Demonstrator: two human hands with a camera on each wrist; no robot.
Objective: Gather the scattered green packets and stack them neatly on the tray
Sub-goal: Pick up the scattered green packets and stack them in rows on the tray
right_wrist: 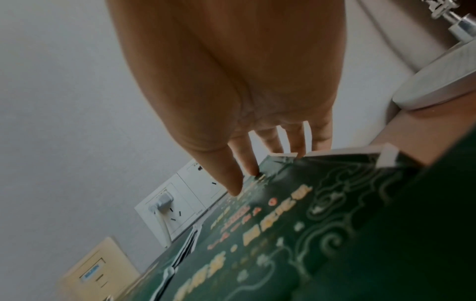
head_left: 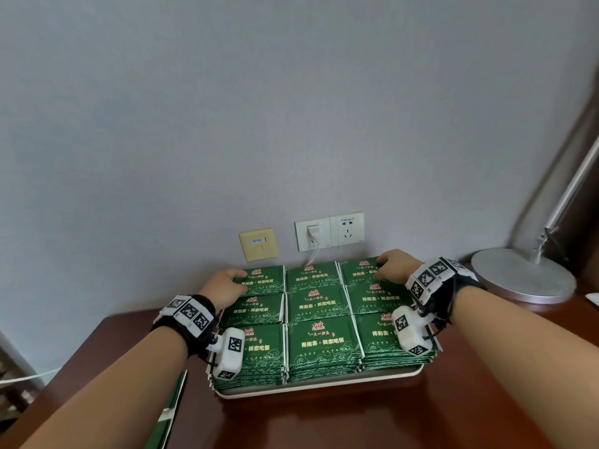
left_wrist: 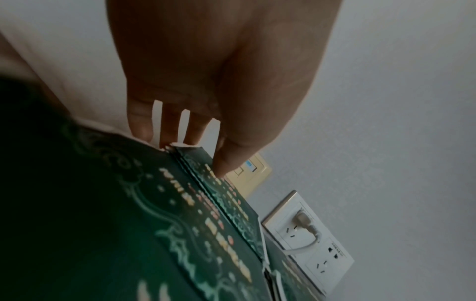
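green packets (head_left: 319,338): gold Chinese print, partly legible "回家吃饭" | wrist bands (head_left: 191,314): square black-and-white marker codes

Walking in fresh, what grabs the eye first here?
A three-by-three grid of green packets fills a white tray on the dark wooden table. The left hand and right hand rest on the far corner stacks, below the wall sockets.

Dark red-brown wooden table (head_left: 356,422) carries a white tray (head_left: 317,385), set at the back against the wall. Round silver lamp base (head_left: 522,280) sits right of tray, near it. Loose green packet (head_left: 173,409) lies left-front of tray, overhanging the table edge.
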